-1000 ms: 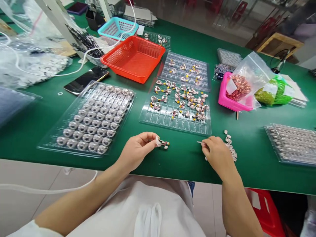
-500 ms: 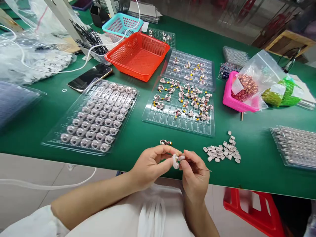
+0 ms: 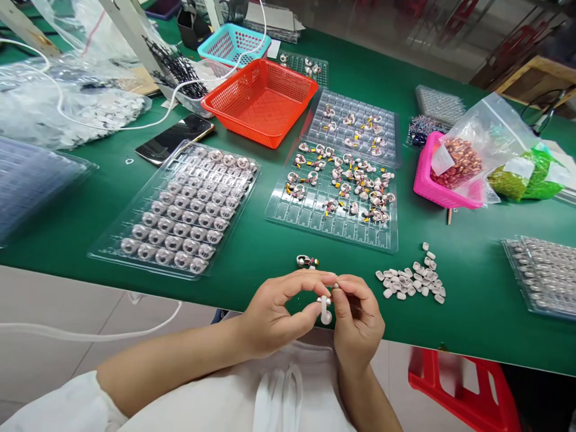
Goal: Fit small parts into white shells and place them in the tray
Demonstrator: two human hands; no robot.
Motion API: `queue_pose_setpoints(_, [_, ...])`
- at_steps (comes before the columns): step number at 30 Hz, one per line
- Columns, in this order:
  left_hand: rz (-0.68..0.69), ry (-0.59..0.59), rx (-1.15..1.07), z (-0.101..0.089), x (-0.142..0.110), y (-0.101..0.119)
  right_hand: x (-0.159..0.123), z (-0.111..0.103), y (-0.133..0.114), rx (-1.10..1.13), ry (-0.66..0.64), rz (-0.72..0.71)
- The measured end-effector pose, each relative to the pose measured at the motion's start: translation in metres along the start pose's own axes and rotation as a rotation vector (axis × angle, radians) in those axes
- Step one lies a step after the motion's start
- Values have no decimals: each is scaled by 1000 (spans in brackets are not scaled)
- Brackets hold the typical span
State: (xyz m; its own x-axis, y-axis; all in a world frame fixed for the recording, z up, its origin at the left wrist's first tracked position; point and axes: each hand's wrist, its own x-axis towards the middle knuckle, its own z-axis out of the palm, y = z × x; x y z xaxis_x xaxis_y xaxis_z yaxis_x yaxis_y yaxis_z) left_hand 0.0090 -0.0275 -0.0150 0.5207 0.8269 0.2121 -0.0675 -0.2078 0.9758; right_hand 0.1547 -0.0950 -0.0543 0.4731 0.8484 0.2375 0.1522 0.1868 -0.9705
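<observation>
Over the table's front edge, my left hand [image 3: 281,306] is closed with a white ear-clip earphone [image 3: 326,312] at its thumb tip. My right hand [image 3: 359,321] pinches a small pale cap [image 3: 335,287] between thumb and forefinger, right beside the earphone. A thin needle-like tool [image 3: 369,314] pokes out from under the right palm; its other end is hidden. Just beyond the hands lies a loose earphone part [image 3: 306,261] with a yellow tip. Right of them is a scatter of small white caps [image 3: 407,282].
Clear trays hold loose earphone parts [image 3: 360,180] and rows of round white shells [image 3: 173,228]. Behind stand a red basket [image 3: 261,102] and a blue basket [image 3: 234,45]. A phone [image 3: 175,138], pink basket [image 3: 425,189], stacked tray [image 3: 540,276] and red stool [image 3: 463,378] surround the workspace.
The earphone has tipped and dropped slightly lower at my left thumb. My fingertips have come closer together, hiding more of the small cap. The whole view has shifted slightly.
</observation>
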Motion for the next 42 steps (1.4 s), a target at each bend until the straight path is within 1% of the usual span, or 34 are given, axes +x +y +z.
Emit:
queue_pose_setpoints(6, [-28,16,-35,-2,1,3,1,-5,5,-152,-51,-190])
queue_pose_setpoints(10, [-42,17,-57,-3,1,5,3,-8,5,-215,-71,-262])
queue_pose_setpoints(13, [-99,9,-103,-4,0,8,6,-8,4,-233,-99,-300])
queue_pose_setpoints(15, [-179,12,-175,-4,0,9,7,-8,2,-245,-121,-309])
queue_pose_setpoints(18, [-367,42,-346,-5,2,9,7,-10,-2,-255,-152,-259])
queue_pose_setpoints(21, [-544,77,-531,-7,8,3,6,-13,-6,-181,-182,-127])
queue_pose_setpoints(24, [-631,80,-624,-9,12,-3,5,-14,-9,-27,-188,13])
queue_pose_setpoints(27, [-649,76,-632,-9,12,-7,6,-13,-11,96,-202,83])
queue_pose_setpoints(32, [-624,72,-609,-6,8,-9,13,-7,-16,198,-260,103])
queue_pose_setpoints(35, [-591,76,-535,-5,8,-7,15,-5,-17,209,-265,102])
queue_pose_setpoints(42, [-515,117,-318,-5,9,6,13,-4,-15,242,-262,98])
